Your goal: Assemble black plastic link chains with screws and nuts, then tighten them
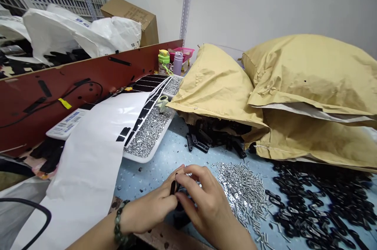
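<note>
At the front edge of the blue table my two hands meet around a small black plastic part (173, 186). My left hand (157, 203) is closed on it, and the beaded bracelet (119, 222) sits on that wrist. The fingertips of my right hand (203, 195) pinch at the same part from the right; what else they may hold is hidden. Just right of my hands lies a pile of silver screws (247, 187) with small washers (231, 181) among them. Farther right spreads a heap of black plastic parts (312, 203).
Behind my hands an open paper sack (220, 81) spills black pieces (203, 140). Larger sacks (312, 73) stand at right. To the left are a white tray (143, 159) of small metal pieces, scissors (161, 103), a long white sheet (97, 144) and a red board (88, 81).
</note>
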The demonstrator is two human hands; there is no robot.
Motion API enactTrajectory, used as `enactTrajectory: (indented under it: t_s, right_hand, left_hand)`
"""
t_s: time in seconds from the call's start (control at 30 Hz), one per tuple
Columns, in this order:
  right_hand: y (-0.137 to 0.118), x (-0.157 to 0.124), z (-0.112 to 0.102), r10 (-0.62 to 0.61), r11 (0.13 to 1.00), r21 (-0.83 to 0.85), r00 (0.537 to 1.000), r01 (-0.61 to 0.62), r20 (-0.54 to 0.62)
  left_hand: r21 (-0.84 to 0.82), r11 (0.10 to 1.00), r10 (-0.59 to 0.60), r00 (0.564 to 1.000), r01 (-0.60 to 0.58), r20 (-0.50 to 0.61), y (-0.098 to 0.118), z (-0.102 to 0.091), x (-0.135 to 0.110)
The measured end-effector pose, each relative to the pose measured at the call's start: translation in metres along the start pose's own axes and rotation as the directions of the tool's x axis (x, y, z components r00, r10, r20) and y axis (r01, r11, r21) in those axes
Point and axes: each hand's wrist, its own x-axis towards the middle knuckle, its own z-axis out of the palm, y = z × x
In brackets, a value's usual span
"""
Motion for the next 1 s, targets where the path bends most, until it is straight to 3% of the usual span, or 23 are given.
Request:
enactTrajectory:
  t_s: [0.1,0.17,0.23,0.3,0.4,0.47,0.53,0.67,1.0]
  right_hand:
    - [0.004,-0.007,-0.001,-0.029,0.997,0.068,0.997,0.034,-0.074]
    - [0.012,-0.020,-0.008,0.130,0.977,0.190,0.978,-0.098,-0.162]
    - [0.021,-0.036,-0.018,0.391,0.891,0.322,0.900,-0.318,-0.193]
    - [0.030,-0.051,-0.025,0.613,0.739,0.445,0.779,-0.506,-0.132]
    - [0.037,-0.068,-0.017,0.773,0.495,0.576,0.633,-0.650,0.050]
    - [0.038,-0.076,-0.003,0.797,0.402,0.590,0.585,-0.700,0.151]
    - [0.036,-0.080,0.013,0.785,0.386,0.581,0.586,-0.716,0.200]
    - [0.029,-0.079,0.029,0.750,0.452,0.540,0.630,-0.710,0.201]
    - [0.023,-0.073,0.027,0.717,0.529,0.410,0.650,-0.743,0.252]
  left_hand:
    - [-0.411,0.905,-0.104,0.994,0.112,0.040,-0.006,0.002,0.000]
    - [-0.478,0.870,-0.195,0.975,0.123,-0.105,-0.013,0.004,-0.006]
    - [-0.297,0.944,-0.232,0.929,0.144,-0.289,-0.019,0.011,-0.017]
    - [0.039,0.994,-0.082,0.928,0.103,-0.364,-0.023,0.027,-0.031]
    - [0.375,0.915,0.260,0.927,-0.148,-0.270,-0.027,0.060,-0.050]
    - [0.443,0.866,0.362,0.902,-0.233,-0.235,-0.030,0.076,-0.057]
    - [0.475,0.849,0.371,0.902,-0.232,-0.222,-0.031,0.082,-0.061]
    - [0.537,0.826,0.279,0.952,-0.171,-0.125,-0.027,0.072,-0.066]
    - [0.533,0.836,0.215,0.971,-0.126,-0.106,-0.020,0.074,-0.072]
